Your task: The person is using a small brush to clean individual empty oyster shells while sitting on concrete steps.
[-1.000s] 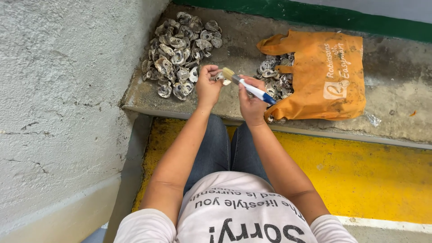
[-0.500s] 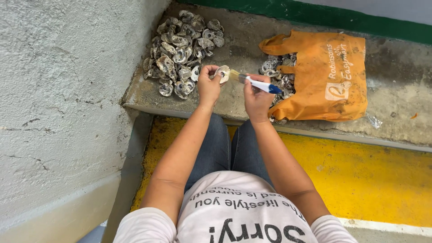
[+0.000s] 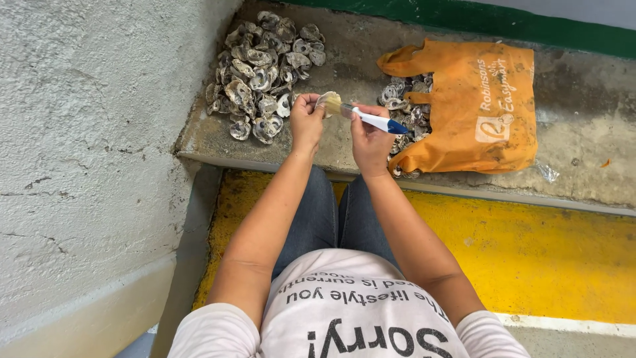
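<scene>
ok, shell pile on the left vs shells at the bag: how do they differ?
The left pile lies loose on the bare ledge; the bag shells spill from the mouth of the orange bag. The left pile looks larger and spread wide; of the bag shells only a small cluster shows, the rest hidden. Both are grey, rough shells. The left hand holds one; the right hand brushes it with a brush.

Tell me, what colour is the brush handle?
White with a blue end, on the brush in the right hand; head view.
</scene>
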